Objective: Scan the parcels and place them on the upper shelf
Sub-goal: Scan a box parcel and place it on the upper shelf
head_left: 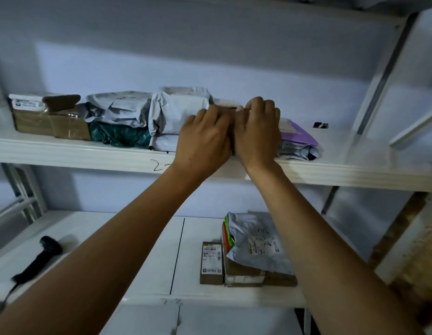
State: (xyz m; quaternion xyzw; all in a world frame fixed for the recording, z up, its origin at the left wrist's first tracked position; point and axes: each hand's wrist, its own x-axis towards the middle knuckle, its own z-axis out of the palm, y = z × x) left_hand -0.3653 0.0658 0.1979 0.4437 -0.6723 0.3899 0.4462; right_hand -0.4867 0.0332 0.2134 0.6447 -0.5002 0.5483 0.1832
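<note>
Left hand (205, 136): clamped on the left side of a brown parcel (231, 109), fingers reaching up onto its top.
Right hand (258, 130): clamped on the same parcel from the right, fingers curled over its top edge; the two hands almost touch.
Brown parcel: on the upper shelf (89, 153), at the front edge near the middle. It is mostly hidden by the hands; only a thin brown strip shows between them.
Left neighbour: a grey mailer bag (178, 114) stands just beside the left hand, with another pale bag behind it.
Right neighbour: a purple mailer (299, 131) lies on a folded grey bag, just beside the right hand.
Further left on the upper shelf: a crumpled grey bag (120, 107) lies on a teal bag (118, 135). Beyond them are two cardboard boxes (50, 122) near the left end, one with a white label.
Further right: a small black mark (320, 125) on the shelf surface; I cannot tell what it is.
Front edge of the upper shelf: handwritten "2-" just left of the left wrist.
Lower shelf (137, 250): a black scanner (38, 257) with its cable lies near the left edge.
Lower shelf, right part: a small labelled brown box (211, 262) lies just beside a stack. The stack has a grey bag marked "2-2" (256, 240) on top of brown boxes (244, 274).
</note>
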